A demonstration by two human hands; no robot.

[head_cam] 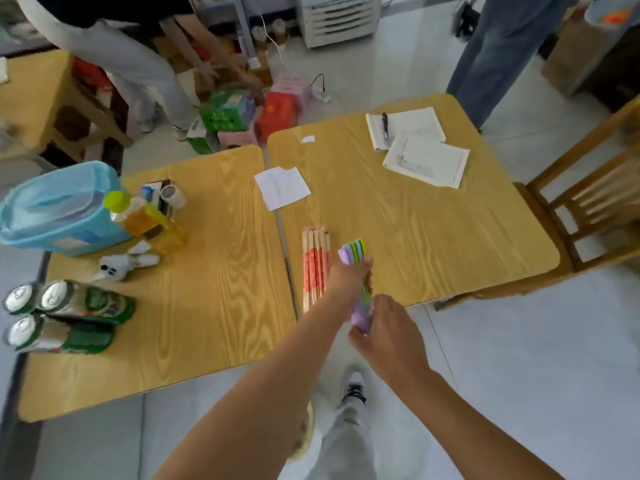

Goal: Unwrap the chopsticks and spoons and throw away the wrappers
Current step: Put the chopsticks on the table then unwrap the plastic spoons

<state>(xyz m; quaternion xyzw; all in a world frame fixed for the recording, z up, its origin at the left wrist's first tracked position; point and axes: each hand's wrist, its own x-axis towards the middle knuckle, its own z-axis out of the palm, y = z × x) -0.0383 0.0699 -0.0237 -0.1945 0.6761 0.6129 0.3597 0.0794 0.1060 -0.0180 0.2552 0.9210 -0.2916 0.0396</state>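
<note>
Gripping the spoons (356,258), your left hand (349,275) clenches mid-bundle; your right hand (384,327) pinches the handle end. Bundle looks light, stiff, probably slick: hold firmly.

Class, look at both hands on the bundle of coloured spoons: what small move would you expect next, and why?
Probably the right hand pulls the wrapper off the bundle's near end while the left hand holds the spoons steady. Both hands already grip the bundle, and the wrapped chopsticks lie untouched on the table.

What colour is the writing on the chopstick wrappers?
Red, on the wrapped wooden chopsticks; head view.
</note>
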